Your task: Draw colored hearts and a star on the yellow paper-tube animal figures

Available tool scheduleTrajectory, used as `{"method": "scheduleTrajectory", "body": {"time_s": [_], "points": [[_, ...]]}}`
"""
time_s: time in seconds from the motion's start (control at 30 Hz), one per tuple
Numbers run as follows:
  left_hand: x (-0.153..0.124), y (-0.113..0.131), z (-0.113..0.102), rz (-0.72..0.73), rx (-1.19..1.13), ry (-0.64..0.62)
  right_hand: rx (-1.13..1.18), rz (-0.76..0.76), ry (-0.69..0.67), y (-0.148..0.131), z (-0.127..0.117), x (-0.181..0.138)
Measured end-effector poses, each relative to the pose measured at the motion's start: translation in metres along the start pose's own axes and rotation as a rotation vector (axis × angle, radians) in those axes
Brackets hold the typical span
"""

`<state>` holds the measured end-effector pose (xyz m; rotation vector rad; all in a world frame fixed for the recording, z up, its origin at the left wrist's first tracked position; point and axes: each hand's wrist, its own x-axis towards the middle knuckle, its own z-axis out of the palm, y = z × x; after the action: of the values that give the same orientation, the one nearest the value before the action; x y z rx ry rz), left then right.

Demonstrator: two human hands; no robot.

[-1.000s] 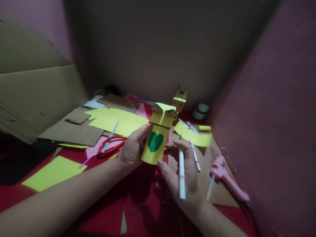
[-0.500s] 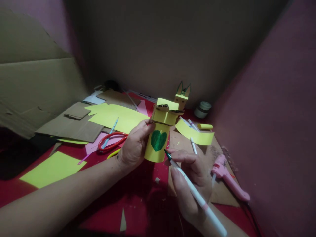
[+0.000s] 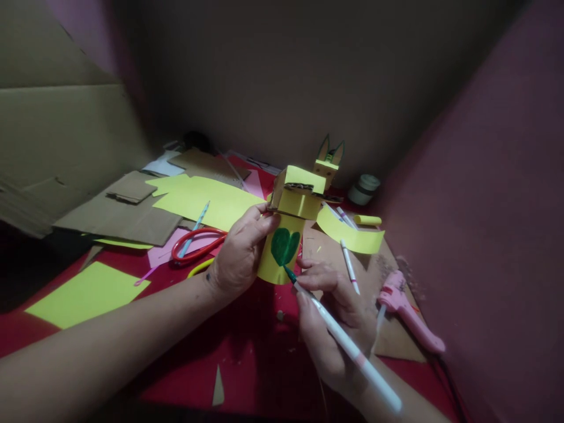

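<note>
My left hand [image 3: 240,249] is closed around the side of a yellow paper tube figure [image 3: 269,264], which has a boxy cardboard and yellow paper top [image 3: 296,197]. A dark green heart [image 3: 285,245] is coloured on the tube's front. Between the thumb and fingers of my right hand [image 3: 330,311] is a white marker [image 3: 348,345] with a green tip. That tip is at the bottom point of the heart; whether it presses on the paper I cannot tell. Behind the boxy top stands a cardboard piece with pointed ears [image 3: 327,161].
Red-handled scissors [image 3: 198,247] and a blue pencil [image 3: 196,226] lie left of my left hand, near yellow sheets [image 3: 211,200] and cardboard [image 3: 127,214]. At right are a pink glue gun [image 3: 409,314], a capped marker [image 3: 350,267], a curved yellow strip [image 3: 352,235] and a jar [image 3: 364,190].
The marker tip has shifted left, from beside the heart to its bottom point. My left hand has turned the figure slightly, so more of the top's left side shows.
</note>
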<state>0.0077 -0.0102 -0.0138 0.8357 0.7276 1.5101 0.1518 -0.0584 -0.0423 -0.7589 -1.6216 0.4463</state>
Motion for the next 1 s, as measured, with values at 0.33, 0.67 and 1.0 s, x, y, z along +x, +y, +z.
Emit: {"method": "scheduleTrajectory", "body": {"time_s": [0.33, 0.67, 1.0], "points": [[-0.0004, 0.0002, -0.0002, 0.000, 0.015, 0.009, -0.029, 0.025, -0.036, 0.0025, 0.0012, 0.0004], [-0.0020, 0.0013, 0.0002, -0.017, 0.025, 0.005, -0.043, 0.035, -0.036, 0.0003, 0.0000, -0.0001], [-0.0019, 0.0012, 0.0010, -0.021, 0.053, -0.019, -0.011, 0.038, -0.028, -0.0013, 0.0005, 0.0010]]}}
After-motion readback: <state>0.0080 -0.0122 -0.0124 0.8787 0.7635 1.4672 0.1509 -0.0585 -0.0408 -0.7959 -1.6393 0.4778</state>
